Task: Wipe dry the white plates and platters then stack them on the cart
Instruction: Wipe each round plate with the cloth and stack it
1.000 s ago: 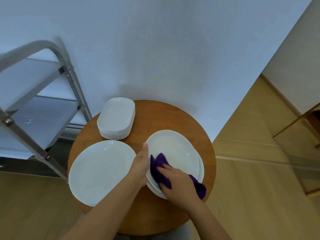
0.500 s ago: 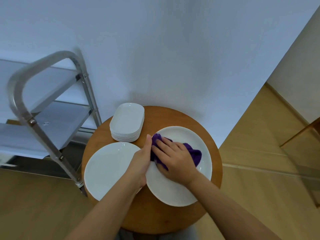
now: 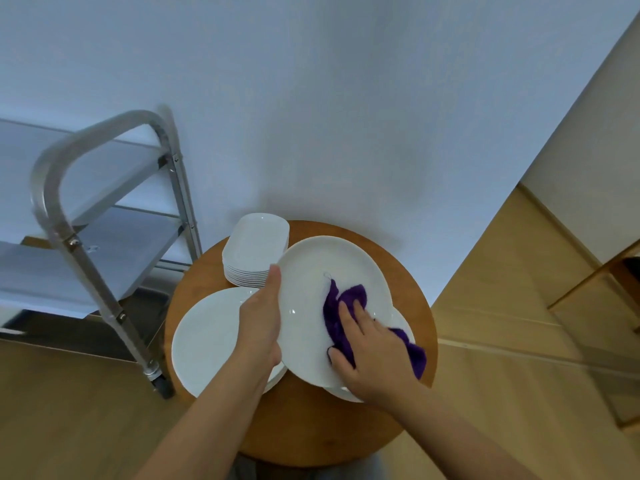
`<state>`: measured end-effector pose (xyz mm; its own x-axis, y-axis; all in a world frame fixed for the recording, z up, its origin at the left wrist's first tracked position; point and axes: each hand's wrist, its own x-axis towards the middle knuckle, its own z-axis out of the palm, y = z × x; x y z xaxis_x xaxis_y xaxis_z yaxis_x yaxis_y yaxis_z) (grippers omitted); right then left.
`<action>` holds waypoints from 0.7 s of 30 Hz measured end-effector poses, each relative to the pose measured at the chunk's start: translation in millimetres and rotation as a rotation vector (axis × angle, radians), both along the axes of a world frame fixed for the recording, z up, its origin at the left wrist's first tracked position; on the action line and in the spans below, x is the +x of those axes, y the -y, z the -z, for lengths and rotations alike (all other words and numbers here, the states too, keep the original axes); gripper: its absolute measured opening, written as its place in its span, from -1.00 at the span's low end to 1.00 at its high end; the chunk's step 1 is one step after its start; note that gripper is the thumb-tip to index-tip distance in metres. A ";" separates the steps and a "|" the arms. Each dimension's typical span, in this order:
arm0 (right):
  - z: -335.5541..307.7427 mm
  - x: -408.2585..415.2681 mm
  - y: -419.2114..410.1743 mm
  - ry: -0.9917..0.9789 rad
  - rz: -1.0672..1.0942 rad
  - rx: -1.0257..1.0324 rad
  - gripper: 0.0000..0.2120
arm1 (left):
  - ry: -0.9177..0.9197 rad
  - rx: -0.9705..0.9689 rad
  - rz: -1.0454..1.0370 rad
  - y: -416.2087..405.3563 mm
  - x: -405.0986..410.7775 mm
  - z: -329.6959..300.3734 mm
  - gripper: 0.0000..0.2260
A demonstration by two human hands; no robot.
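Note:
My left hand (image 3: 261, 322) grips the left rim of a white oval plate (image 3: 311, 271), which is lifted and tilted over the round wooden table (image 3: 415, 306). My right hand (image 3: 369, 355) presses a purple cloth (image 3: 337, 308) flat against the plate's face. Below it, another white plate (image 3: 403, 322) shows at the right edge. A large white oval platter (image 3: 207, 337) lies on the table's left side. A stack of several small white platters (image 3: 254, 251) sits at the back. The metal cart (image 3: 86, 216) stands to the left.
A white wall rises right behind the table. Wooden floor surrounds it. The cart's leg and wheel (image 3: 161, 384) stand close to the table's left edge. A wooden furniture edge (image 3: 623, 271) shows at the far right.
The plate has risen off the table and tilted toward me. My right hand with the cloth slid from the plate's upper left toward its lower right.

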<state>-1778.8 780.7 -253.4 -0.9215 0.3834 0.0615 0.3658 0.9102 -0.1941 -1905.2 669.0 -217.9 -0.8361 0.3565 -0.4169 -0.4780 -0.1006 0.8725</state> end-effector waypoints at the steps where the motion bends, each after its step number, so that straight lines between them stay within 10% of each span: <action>1: 3.8 1.2 8.5 0.001 0.009 -0.065 -0.32 | -0.008 -0.007 -0.005 -1.0 2.0 1.7 -0.68; 13: -30.6 -21.9 47.0 -0.113 -0.085 -0.769 -0.85 | 0.246 0.009 0.021 8.6 2.4 14.0 -0.65; 18: -61.4 -21.2 12.3 -0.750 0.431 -0.943 -0.79 | 0.099 0.030 0.081 13.0 -1.2 9.2 -0.66; 21: -65.6 -33.5 6.3 -0.677 0.438 -0.730 -0.53 | 0.075 0.004 0.101 9.5 2.0 4.4 -0.70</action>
<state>-1812.3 774.5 -187.8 -0.5566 0.8207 0.1289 0.2440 0.3097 -0.9190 -1903.2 659.5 -222.3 -0.7626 0.4388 -0.4754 -0.5497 -0.0520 0.8338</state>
